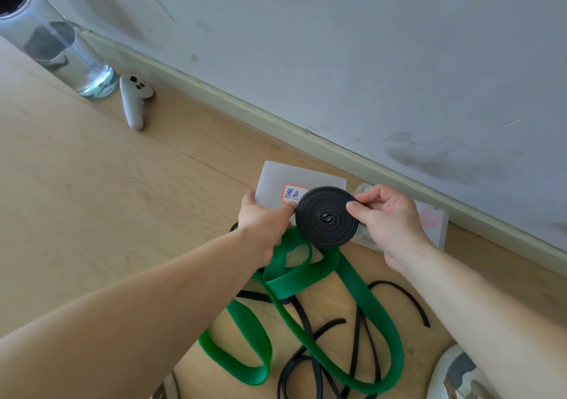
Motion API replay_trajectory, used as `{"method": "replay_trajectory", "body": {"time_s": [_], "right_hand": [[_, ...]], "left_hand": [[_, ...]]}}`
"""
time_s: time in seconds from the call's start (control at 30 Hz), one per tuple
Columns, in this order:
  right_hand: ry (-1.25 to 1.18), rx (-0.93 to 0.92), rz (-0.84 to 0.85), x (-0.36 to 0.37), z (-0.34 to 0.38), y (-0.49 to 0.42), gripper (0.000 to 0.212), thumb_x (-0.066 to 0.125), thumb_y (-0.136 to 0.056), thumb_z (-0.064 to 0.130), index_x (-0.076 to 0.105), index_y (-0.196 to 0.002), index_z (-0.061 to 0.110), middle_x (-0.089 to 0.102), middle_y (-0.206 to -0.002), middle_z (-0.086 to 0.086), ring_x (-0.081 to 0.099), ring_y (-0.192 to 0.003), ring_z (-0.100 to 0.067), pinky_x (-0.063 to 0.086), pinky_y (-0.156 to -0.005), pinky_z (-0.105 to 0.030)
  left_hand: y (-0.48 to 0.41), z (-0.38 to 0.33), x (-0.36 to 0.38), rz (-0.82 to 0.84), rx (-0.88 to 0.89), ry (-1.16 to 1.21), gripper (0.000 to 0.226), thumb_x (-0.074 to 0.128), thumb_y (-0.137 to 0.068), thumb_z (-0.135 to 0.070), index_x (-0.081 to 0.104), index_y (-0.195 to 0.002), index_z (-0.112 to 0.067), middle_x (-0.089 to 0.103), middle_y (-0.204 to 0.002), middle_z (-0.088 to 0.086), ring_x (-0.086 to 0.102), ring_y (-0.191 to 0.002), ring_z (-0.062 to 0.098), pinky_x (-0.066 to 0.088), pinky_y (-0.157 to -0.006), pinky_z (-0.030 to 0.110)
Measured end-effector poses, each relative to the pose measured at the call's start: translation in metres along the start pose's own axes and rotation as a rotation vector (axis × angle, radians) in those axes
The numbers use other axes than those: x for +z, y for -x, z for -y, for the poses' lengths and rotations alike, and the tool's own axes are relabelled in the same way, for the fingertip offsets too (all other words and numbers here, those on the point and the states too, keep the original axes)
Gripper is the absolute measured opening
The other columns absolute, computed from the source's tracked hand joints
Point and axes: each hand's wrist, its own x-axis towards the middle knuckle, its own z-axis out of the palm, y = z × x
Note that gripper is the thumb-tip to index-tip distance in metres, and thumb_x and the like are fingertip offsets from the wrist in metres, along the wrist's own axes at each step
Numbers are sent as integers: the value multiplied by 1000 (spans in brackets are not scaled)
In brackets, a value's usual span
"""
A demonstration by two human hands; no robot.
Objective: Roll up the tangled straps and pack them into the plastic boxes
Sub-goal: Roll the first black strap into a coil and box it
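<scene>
A black strap wound into a flat round coil [326,217] is held in the air between both hands. My right hand [388,214] pinches its right edge between thumb and fingers. My left hand [263,224] grips its left side, fingers hidden behind. A wide green strap [365,303] lies looped on the wooden floor below, tangled with loose black straps [362,328]. Behind the coil stands a translucent plastic box [276,181] with a red-bordered label. A second plastic box [435,220] lies to the right, partly hidden by my right hand.
A grey wall with a pale baseboard [276,116] runs diagonally close behind the boxes. A white game controller [133,101] and a clear cylinder [76,61] sit at the far left by the wall. A shoe [457,374] shows at the bottom right.
</scene>
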Motion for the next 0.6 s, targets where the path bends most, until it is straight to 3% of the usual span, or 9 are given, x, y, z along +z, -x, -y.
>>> {"method": "replay_trajectory", "body": {"time_s": [0.07,0.17,0.33,0.47,0.6], "right_hand": [[-30,19,-20,1,-1,-1,19,78,-87,2,68,-80,16,79,-94,-5,74,-94,-17,54,-92,-29],[-49,24,-25,2,-3,-1,16,77,-89,2,67,-83,14,79,-96,-3,73,-91,-11,50,-83,-19],[-39,12,-30,4,-4,1,11,74,-91,2,67,-88,10,78,-93,0,71,-85,-5,47,-75,-11],[9,-30,-8,7,-6,7,14,75,-90,1,66,-85,12,78,-88,0,72,-82,-8,50,-78,-16],[97,-108,0,14,2,5,14,75,-90,3,67,-84,12,78,-86,1,71,-79,-8,51,-77,-18]], "left_hand": [[0,-1,4,-15,8,24,54,78,-85,-24,47,-128,-28,72,-100,9,61,-61,16,43,-42,21],[1,-2,6,-19,7,35,51,77,-85,-23,47,-127,-25,71,-101,6,67,-70,15,45,-44,20],[2,-2,1,-5,-2,18,60,82,-83,-29,49,-133,-24,73,-102,7,65,-65,12,42,-39,19],[3,2,-5,-29,-29,84,85,86,-82,-33,37,-150,-24,73,-105,6,65,-69,12,51,-57,29],[4,-2,-2,-105,-53,70,63,80,-90,-33,44,-140,-20,64,-102,-2,67,-82,19,62,-71,33]]}}
